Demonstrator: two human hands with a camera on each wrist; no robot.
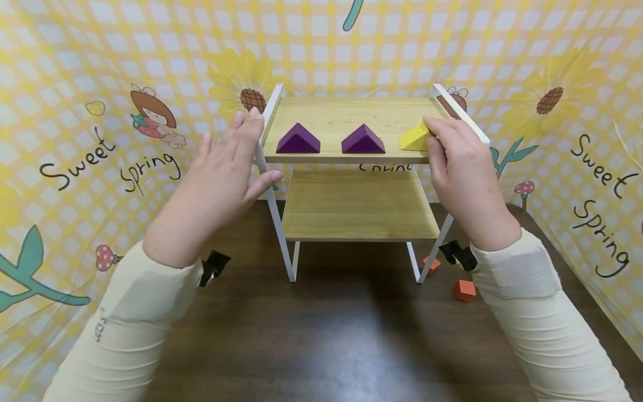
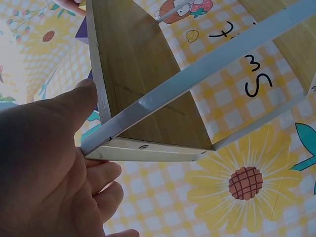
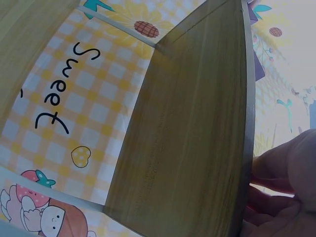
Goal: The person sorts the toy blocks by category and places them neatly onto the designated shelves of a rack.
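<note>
A yellow wedge-shaped block (image 1: 414, 138) lies at the right end of the upper board (image 1: 346, 111) of a small two-tier shelf. My right hand (image 1: 464, 170) pinches its right side between thumb and fingers, partly covering it. Two purple triangular blocks (image 1: 298, 139) stand along the front edge, one at the left and one near the middle. Beside the white left frame (image 2: 197, 74), my left hand (image 1: 216, 173) has straight fingers and a thumb spread apart. In the left wrist view, that hand is right at the frame's upper corner.
The lower board (image 1: 359, 206) sits beneath, between the white metal legs. On the dark brown table (image 1: 301, 335), one orange cube (image 1: 464, 290) lies right of the shelf and another orange block (image 1: 430, 265) is partly behind the right leg. Patterned yellow-checked cloth (image 1: 176, 44) surrounds everything.
</note>
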